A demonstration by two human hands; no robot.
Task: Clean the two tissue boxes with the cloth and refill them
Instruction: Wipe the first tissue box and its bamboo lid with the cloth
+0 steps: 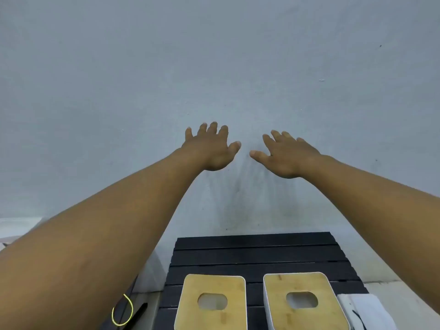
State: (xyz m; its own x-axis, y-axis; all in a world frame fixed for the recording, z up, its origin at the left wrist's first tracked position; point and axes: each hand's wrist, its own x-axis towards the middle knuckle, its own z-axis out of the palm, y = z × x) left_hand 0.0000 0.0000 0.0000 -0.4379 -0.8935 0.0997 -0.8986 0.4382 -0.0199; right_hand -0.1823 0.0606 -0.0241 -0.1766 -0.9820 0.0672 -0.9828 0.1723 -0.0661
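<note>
We hold both hands up, empty.
Left hand [209, 148] and right hand [285, 156] spread their fingers wide above two tissue boxes [212, 303] on the bench [257, 256].

2 tissue boxes side by side on black slatted table [257, 258], apart w/ small gap. Left box [212, 303]: white body, bamboo lid on, rounded slot, no tissue poking out. Right box [304, 301]: same build, lid on, slot looks empty too. White pack/cloth, can't tell which [366, 310], just right of right box.
</note>
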